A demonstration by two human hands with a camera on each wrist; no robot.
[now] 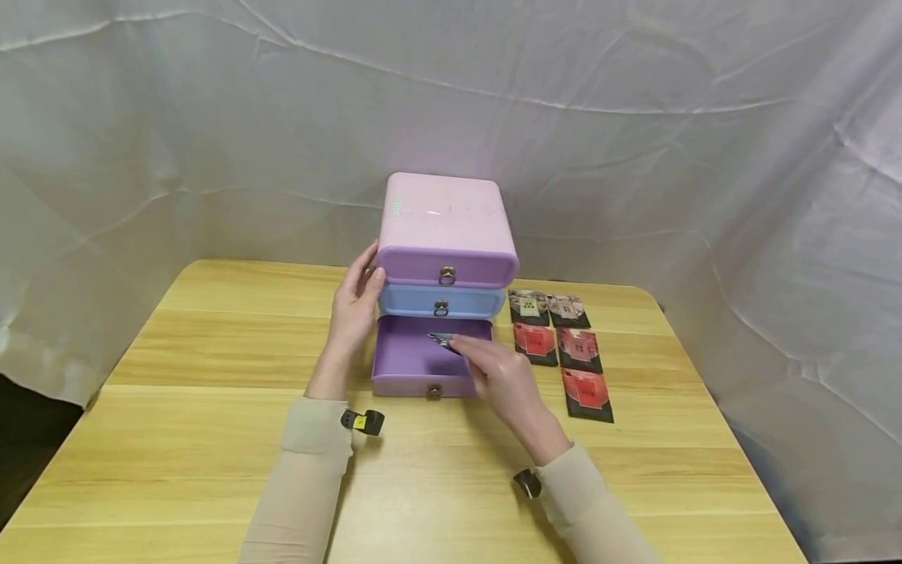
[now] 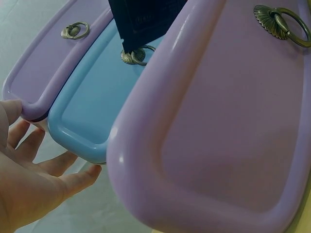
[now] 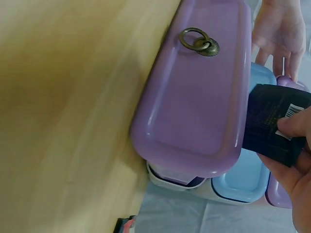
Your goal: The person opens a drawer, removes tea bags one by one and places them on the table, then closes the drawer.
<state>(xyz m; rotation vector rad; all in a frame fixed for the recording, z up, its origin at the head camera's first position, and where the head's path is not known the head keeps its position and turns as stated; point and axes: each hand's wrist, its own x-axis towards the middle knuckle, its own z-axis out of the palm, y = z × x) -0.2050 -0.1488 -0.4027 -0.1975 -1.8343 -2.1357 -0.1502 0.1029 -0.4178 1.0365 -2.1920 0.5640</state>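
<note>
A small chest of drawers point(image 1: 451, 211) stands at the back of the table, with a purple top drawer point(image 1: 412, 268) and a blue middle drawer point(image 1: 409, 301) pushed in. Its purple bottom drawer point(image 1: 402, 385) is pulled out. My left hand point(image 1: 348, 317) rests against the chest's left side, fingers spread and thumb by the top drawer's corner. Between thumb and fingers, my right hand point(image 1: 510, 384) pinches a dark flat sachet point(image 1: 441, 339) over the open drawer. A barcode label point(image 3: 293, 110) shows on the sachet's back in the right wrist view, near the thumb.
Right of the chest lie several sachets: two with dark, patterned fronts point(image 1: 529, 306) at the back and red-and-black ones point(image 1: 535, 343) nearer. Ring pulls point(image 1: 447, 276) hang on the drawer fronts. A pale cloth point(image 1: 451, 86) hangs behind the wooden table point(image 1: 211, 439).
</note>
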